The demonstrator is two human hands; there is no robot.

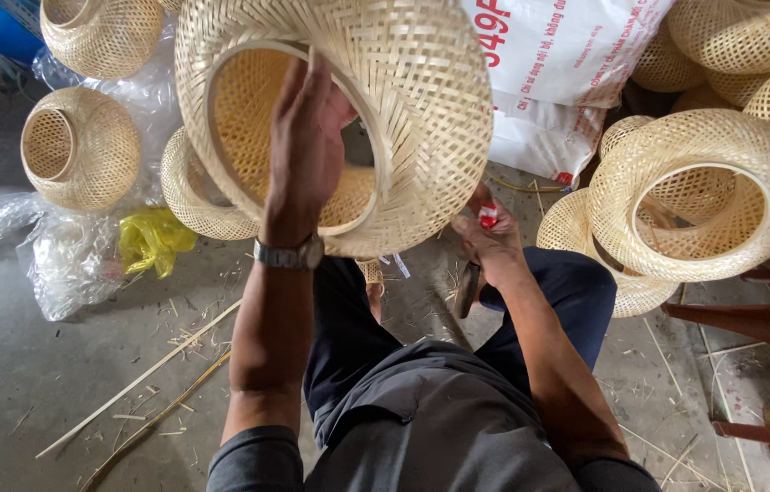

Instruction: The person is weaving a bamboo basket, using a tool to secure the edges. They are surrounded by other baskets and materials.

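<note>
**Trimming the rim of a woven bamboo shade**

We are holding a large woven bamboo lampshade (403, 100) up in front of us, above our knees, with its open mouth turned towards us. Our left hand (303, 146) is reaching across the ring of that mouth, fingers extended and pressed along the rim (368, 137), steadying it more than clasping it; the thumb side is hidden, so we cannot tell whether the grip is closing round the ring. Our right hand (492, 241) is sitting just below the shade's lower edge, its grip closed on a small red-handled tool (488, 216).

We are judging this to be the finishing stage: the weave looks complete, and the tool is working at the edge. The next move seems to call for keeping the shade still with the left hand while bringing the tool precisely to a loose strand end.

Much is unclear. The tool's working end is hidden behind the fingers and shade, so we cannot name its kind. A dark object (467, 290) below the right hand is too blurred to identify. Other shades (694, 182) right of ours are cut off by the frame edge.
</note>
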